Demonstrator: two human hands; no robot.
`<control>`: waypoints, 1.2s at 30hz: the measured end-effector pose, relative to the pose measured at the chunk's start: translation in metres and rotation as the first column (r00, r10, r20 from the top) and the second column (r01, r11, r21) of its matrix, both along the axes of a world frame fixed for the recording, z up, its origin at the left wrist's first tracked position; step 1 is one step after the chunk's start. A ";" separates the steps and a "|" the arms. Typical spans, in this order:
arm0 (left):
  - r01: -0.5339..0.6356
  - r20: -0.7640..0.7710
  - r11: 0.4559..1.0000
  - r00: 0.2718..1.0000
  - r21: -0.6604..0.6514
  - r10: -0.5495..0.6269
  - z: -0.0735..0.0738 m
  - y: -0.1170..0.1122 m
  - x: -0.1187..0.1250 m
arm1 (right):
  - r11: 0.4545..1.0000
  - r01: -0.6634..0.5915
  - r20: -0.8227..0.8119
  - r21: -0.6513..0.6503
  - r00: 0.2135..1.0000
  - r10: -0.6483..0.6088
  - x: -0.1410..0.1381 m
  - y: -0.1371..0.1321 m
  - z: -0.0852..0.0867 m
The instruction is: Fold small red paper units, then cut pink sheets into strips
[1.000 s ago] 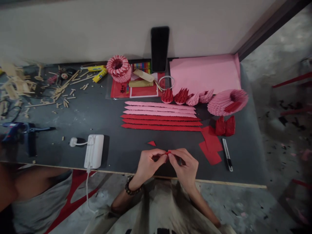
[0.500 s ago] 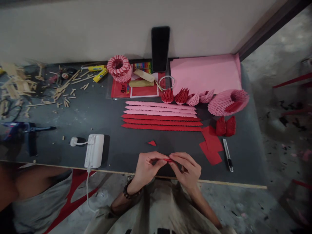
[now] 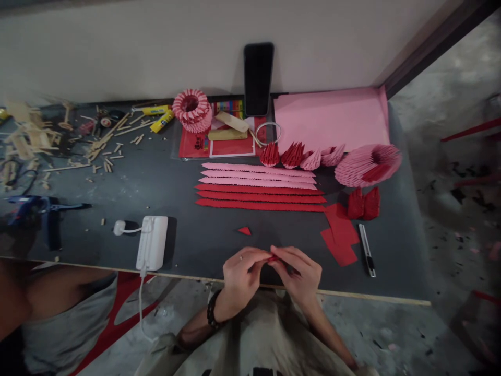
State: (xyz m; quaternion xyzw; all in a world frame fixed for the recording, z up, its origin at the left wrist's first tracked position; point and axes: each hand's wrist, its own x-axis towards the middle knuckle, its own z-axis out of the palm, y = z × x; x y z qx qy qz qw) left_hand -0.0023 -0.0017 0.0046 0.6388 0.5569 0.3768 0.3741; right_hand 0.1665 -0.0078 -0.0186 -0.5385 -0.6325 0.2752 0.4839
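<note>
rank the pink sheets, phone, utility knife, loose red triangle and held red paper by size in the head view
1. Pink sheets
2. Phone
3. Utility knife
4. Loose red triangle
Held red paper: mostly hidden, so unranked.

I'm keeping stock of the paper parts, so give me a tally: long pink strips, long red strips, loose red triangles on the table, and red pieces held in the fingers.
Long pink strips: 3
Long red strips: 3
Loose red triangle: 1
Held red piece, mostly hidden: 1 visible
Total: 8
</note>
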 end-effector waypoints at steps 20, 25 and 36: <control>-0.070 -0.283 0.996 0.958 -0.062 0.050 -0.030 0.029 -0.027 | 0.947 0.037 0.010 -0.318 0.999 -0.036 -0.006 0.006 -0.012; -0.049 -0.135 0.990 0.990 -0.129 0.031 -0.008 0.008 -0.013 | 0.967 0.097 0.000 -0.235 0.995 -0.100 -0.018 0.002 -0.005; -0.090 -0.077 0.995 0.993 -0.051 0.086 0.001 -0.002 -0.003 | 0.987 0.124 0.032 -0.106 0.992 -0.121 -0.016 -0.001 0.006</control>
